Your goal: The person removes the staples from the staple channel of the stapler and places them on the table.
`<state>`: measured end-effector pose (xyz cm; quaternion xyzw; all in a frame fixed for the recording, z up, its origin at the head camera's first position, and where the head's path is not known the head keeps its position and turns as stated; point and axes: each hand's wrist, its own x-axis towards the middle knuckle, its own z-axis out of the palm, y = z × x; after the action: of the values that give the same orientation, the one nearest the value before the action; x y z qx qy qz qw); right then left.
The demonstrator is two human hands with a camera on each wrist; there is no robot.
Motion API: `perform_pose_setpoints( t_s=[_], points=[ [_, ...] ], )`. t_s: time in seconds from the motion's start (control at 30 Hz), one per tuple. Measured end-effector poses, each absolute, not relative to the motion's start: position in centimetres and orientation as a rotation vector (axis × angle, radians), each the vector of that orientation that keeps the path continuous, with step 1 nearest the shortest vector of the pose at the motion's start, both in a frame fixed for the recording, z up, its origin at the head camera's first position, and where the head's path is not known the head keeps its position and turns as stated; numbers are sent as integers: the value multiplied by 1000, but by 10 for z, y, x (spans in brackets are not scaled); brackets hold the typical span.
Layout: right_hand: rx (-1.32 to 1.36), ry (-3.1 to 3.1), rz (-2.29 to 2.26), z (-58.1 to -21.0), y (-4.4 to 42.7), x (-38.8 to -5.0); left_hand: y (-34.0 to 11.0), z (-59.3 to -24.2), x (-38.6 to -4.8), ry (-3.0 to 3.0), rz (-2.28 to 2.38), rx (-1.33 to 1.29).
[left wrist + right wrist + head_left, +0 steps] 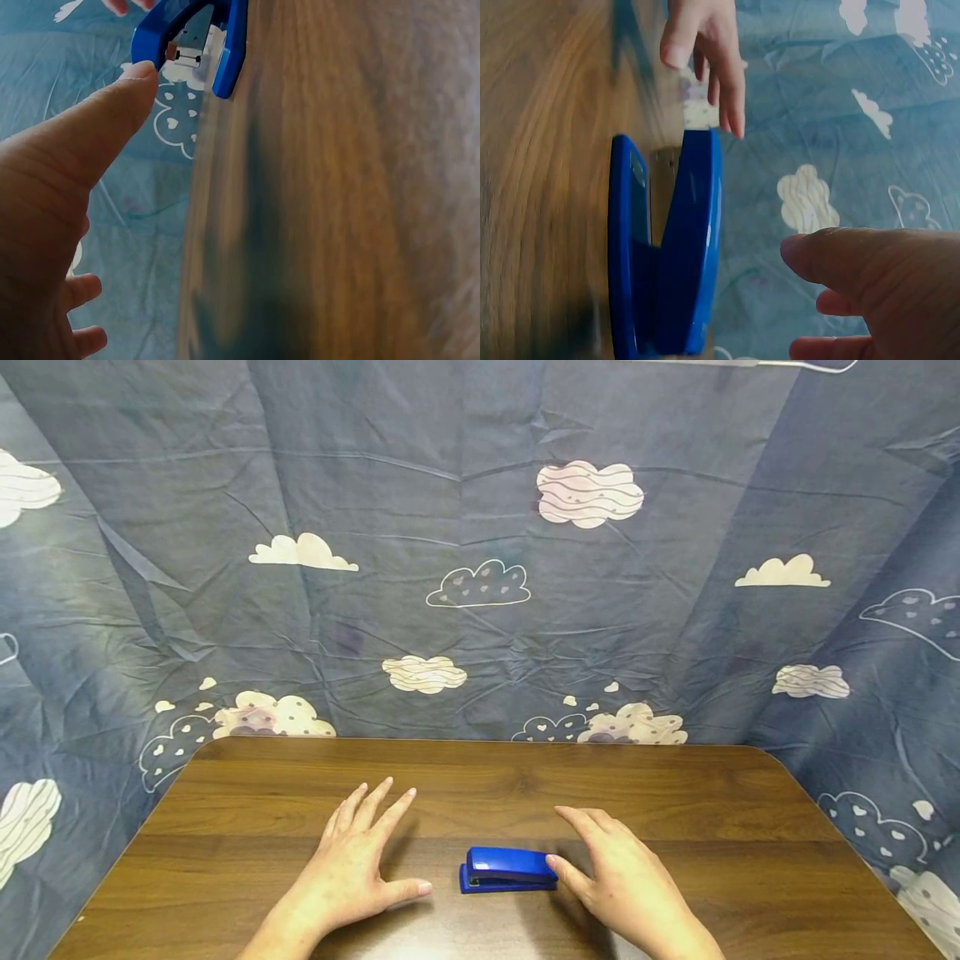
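A blue stapler point(512, 867) lies on the wooden table, its front end toward the left and its top arm raised off the base. To its left, my left hand point(347, 868) hovers with fingers spread, the thumb pointing at the stapler but apart from it. On the other side my right hand point(626, 877) is held over the stapler's back end, thumb and fingers apart. In the right wrist view a gap shows between the right thumb point(810, 255) and the stapler point(694, 247). Neither hand holds anything.
The brown wood-grain table point(450, 777) has rounded far corners. Behind it and along both sides hangs a dark blue cloth point(405, 510) printed with white clouds. Part of a white object with a cord point(810, 367) shows at the top edge.
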<state>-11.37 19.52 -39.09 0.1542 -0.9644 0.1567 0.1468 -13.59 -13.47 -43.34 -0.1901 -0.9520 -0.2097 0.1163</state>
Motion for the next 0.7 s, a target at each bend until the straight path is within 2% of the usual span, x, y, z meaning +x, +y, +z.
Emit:
perform_pose_setpoints(
  t_s=[0.7],
  points=[
    [793, -2819, 425, -380, 155, -123, -112, -448, -134, -2751, -733, -746]
  ],
)
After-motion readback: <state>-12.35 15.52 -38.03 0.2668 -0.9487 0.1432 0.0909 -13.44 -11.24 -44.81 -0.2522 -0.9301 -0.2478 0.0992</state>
